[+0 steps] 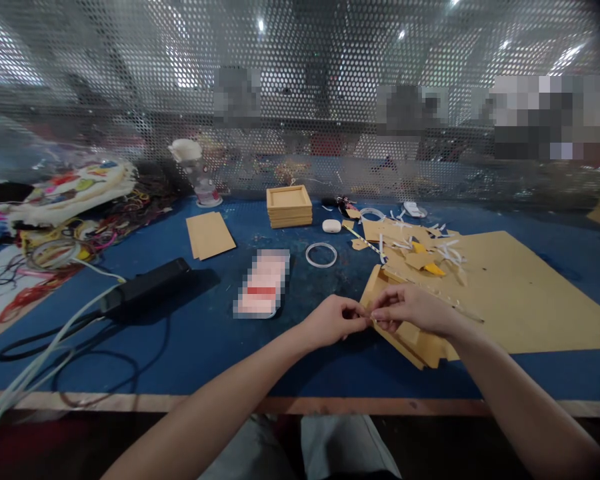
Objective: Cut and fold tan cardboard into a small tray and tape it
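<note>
A yellow-brown cardboard tray (414, 335) with partly folded sides sits tilted near the front of the table. At its left edge, my left hand (336, 320) is closed in a pinch on the cardboard. The fingertips of my right hand (413, 310) meet the left ones there, also pinched together, with the wrist over the tray. A tiny pale bit shows between the fingertips, too small to name. Left of the tray lie a clear roll of tape (321, 255) and a blurred-out pink phone-shaped object (264, 283).
Finished-looking cardboard trays (289, 208) are stacked at the back. Flat cardboard pieces (211, 235) lie to their left. White strips and scraps (425, 247) cover part of a large cardboard sheet (535, 293). A black power strip (145, 290) with cables occupies the left. Perforated metal mesh (310, 80) stands behind.
</note>
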Motion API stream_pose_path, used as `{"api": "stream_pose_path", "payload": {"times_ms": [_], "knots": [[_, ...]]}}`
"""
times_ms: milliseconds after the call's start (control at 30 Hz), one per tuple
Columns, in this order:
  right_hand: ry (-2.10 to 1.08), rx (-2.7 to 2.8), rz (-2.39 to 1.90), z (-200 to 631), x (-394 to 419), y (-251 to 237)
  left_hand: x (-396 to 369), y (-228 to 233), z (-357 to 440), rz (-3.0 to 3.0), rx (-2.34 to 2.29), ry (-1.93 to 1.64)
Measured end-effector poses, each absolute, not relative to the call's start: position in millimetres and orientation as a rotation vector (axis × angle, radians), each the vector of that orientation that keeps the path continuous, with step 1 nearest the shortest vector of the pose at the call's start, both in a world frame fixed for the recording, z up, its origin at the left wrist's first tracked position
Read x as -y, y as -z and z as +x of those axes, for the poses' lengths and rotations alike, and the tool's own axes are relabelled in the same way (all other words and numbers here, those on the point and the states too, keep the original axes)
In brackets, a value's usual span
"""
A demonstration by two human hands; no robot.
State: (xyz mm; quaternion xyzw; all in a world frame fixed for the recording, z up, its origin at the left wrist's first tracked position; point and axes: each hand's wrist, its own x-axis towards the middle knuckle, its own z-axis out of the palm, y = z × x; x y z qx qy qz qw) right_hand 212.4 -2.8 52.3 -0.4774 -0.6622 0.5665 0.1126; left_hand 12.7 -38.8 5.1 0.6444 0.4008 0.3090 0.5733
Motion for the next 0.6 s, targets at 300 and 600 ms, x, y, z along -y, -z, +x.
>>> {"api": "stream_pose_path", "payload": {"times_ms": [300, 600], "knots": [[-1.572, 1.891, -1.474, 223, -5, -59, 34, -5, 9, 1.501, -0.964, -0.812], [-1.130, 1.597, -1.551, 267, -52, -37, 25, -12, -6, 1.598, -1.129, -0.745]]}}
